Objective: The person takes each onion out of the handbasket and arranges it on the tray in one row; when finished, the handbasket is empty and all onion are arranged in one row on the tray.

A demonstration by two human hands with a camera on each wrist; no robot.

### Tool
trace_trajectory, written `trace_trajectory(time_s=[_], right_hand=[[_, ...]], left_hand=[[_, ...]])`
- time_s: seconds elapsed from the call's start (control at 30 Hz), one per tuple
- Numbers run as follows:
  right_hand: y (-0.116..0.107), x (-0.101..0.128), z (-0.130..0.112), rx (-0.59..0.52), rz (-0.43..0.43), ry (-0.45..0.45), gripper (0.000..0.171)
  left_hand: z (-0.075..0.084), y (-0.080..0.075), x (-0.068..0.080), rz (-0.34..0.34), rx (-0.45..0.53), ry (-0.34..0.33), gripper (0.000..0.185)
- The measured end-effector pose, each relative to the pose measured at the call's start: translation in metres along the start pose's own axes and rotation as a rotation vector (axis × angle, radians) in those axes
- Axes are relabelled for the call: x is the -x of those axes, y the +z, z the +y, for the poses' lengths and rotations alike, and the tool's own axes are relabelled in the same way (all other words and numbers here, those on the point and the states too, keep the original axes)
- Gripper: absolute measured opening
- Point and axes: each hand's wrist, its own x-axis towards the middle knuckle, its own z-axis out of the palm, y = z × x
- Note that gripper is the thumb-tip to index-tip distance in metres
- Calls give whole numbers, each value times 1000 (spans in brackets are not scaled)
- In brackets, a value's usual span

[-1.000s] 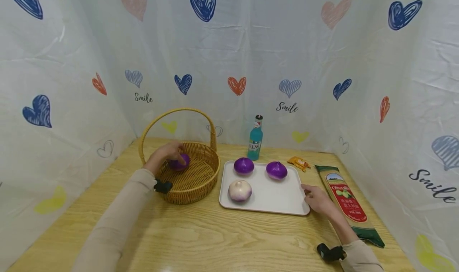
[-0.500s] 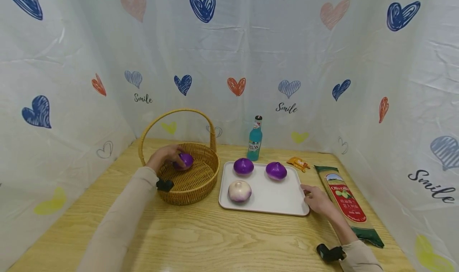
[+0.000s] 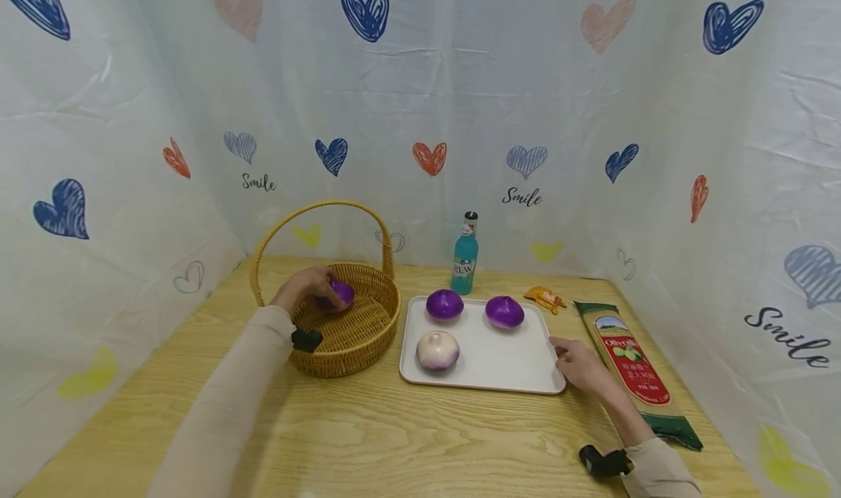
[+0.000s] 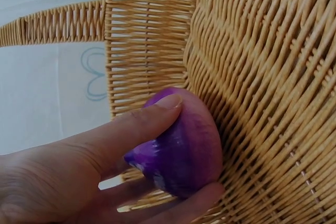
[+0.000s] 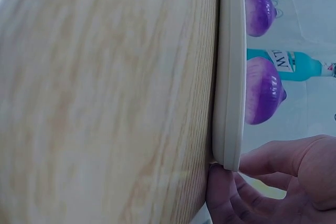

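Inside the wicker basket (image 3: pixel 348 359) at the left, my left hand (image 3: pixel 307 286) holds a purple onion (image 4: pixel 181 145). The left wrist view shows the thumb over its upper side and fingers beneath, with the onion close against the woven bottom. My right hand (image 3: pixel 580 365) grips the right edge of a white tray (image 3: pixel 499 363), thumb at the rim and fingers by its underside. On the tray stand two purple onions, a left one (image 3: pixel 444 305) and a right one (image 3: pixel 504 312). A third onion (image 3: pixel 438 350) lies there with its pale side up.
A blue bottle (image 3: pixel 465 257) stands behind the tray. Near its back right corner lies an orange snack packet (image 3: pixel 545 298). A long Olivoila pasta bag (image 3: pixel 634 366) lies along the right. The basket's tall handle (image 3: pixel 322 204) arches above it, and a heart-print curtain surrounds the table.
My left hand has shifted slightly right inside the basket with the onion. The right hand stays at the tray's edge, and the view has turned a little.
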Motion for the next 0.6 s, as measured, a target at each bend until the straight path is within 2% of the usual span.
trace_trajectory(time_s=[0.17, 0.27, 0.33, 0.6], right_hand=[[-1, 0, -2, 2, -4, 3, 51], [-1, 1, -2, 0, -3, 6, 51], [-1, 1, -2, -2, -2, 9, 51], [-1, 2, -3, -18, -2, 15, 51]], left_hand=[[0, 1, 1, 19, -4, 15, 76], [1, 1, 2, 44, -46, 41, 73], [2, 1, 4, 68, -77, 70, 71], [13, -1, 11, 120, -66, 195, 68]])
